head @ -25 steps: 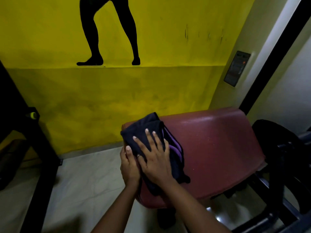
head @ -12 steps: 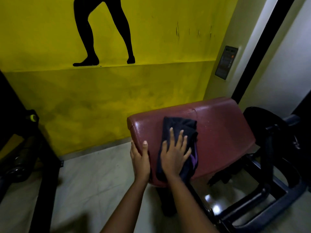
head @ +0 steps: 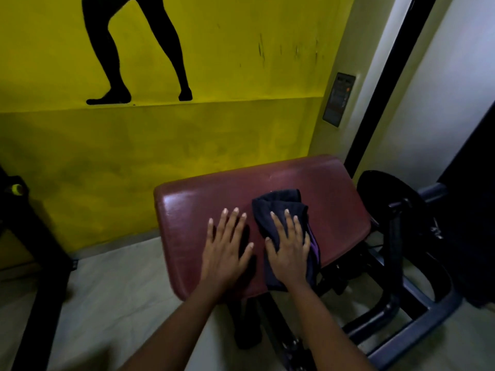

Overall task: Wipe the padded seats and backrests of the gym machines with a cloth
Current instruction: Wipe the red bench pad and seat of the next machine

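Dark cloth (head: 278, 207) is pressed flat onto the maroon pad (head: 334, 199) by the right hand (head: 288, 247), fingers straight; its long axis runs near-to-far, right of centre. Left hand (head: 227, 245) is laid flat on the pad just left of it, fingers spread, nothing grasped.

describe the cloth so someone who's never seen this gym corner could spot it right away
Below the yellow wall with its black leg silhouette stands a maroon padded seat. On its right half, under the right hand, lies the bunched dark navy cloth. It is the only crumpled thing there, with a purple edge.
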A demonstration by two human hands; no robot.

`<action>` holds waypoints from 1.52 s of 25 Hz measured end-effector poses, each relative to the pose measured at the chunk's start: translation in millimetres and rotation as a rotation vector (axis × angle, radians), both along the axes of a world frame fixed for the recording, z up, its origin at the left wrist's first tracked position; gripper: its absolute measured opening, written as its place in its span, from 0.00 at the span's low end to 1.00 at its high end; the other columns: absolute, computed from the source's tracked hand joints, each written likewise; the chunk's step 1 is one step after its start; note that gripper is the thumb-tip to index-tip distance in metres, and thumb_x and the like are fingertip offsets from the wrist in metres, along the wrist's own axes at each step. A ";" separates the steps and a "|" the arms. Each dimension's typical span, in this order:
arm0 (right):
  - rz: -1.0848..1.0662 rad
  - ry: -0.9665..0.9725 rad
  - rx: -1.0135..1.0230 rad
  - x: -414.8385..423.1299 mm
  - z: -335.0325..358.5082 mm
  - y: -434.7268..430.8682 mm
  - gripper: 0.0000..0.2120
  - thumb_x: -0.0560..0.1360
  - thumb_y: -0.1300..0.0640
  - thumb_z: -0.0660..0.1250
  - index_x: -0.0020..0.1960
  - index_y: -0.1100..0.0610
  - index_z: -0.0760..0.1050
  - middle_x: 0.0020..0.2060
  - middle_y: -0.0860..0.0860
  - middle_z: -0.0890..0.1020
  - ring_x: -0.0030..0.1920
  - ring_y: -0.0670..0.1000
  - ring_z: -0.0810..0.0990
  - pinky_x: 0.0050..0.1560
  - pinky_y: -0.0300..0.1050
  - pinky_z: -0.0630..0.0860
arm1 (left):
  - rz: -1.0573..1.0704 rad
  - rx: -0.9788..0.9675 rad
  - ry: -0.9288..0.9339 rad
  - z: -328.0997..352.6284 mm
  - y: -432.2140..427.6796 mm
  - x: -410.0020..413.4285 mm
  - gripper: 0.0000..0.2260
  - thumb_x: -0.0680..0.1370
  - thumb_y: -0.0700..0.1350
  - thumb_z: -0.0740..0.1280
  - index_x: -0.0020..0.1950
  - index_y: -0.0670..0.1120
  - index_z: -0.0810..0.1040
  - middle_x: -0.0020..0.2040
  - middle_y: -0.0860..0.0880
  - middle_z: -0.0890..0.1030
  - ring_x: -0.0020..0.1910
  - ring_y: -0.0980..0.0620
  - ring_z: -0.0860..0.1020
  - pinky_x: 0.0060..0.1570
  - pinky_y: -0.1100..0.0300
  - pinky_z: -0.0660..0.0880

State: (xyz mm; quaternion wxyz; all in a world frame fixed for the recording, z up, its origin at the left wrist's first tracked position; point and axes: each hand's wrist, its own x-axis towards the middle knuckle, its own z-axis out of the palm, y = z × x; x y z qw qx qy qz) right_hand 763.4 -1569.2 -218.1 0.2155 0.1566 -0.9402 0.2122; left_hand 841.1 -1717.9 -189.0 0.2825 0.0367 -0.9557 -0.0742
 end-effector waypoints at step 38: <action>0.136 -0.065 -0.030 -150.7 13.3 154.1 0.28 0.73 0.47 0.48 0.74 0.40 0.54 0.75 0.44 0.54 0.75 0.48 0.51 0.69 0.62 0.57 | 0.037 -0.231 -0.130 2.8 88.9 -109.5 0.27 0.78 0.57 0.51 0.75 0.48 0.60 0.75 0.47 0.63 0.76 0.49 0.53 0.73 0.48 0.46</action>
